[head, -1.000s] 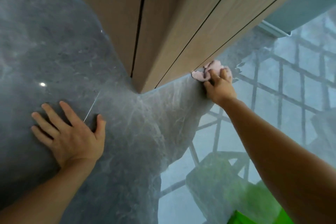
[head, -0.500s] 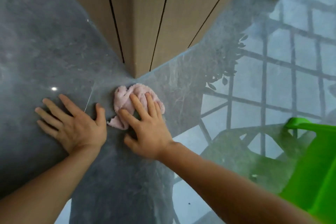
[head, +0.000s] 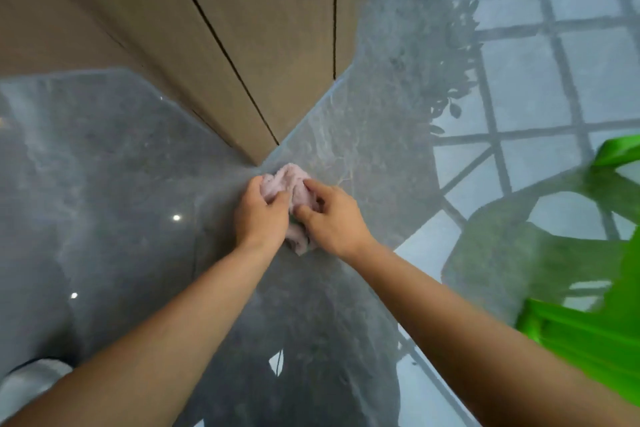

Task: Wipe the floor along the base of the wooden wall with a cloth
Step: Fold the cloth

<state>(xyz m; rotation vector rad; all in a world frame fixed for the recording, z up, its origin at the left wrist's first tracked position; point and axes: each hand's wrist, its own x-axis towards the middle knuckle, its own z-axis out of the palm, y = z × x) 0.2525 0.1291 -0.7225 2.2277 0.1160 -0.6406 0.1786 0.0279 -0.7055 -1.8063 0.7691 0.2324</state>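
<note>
Pink cloth [head: 289,189] is bunched on the grey floor [head: 114,163], just off the outer corner of the wooden wall [head: 263,55]. It is pinched from both sides: left hand [head: 260,215] and right hand [head: 330,215] are each closed on a fold. Likely being regathered into a firmer pad. A green plastic object [head: 595,333] sits blurred at the right edge.

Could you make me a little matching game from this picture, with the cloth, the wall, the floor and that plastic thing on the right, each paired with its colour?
Things:
1. cloth
2. wooden wall
3. floor
4. plastic object

Colours:
A. bright green
B. glossy grey
C. pale pink
D. light brown

Pairs: 1-C, 2-D, 3-B, 4-A
</note>
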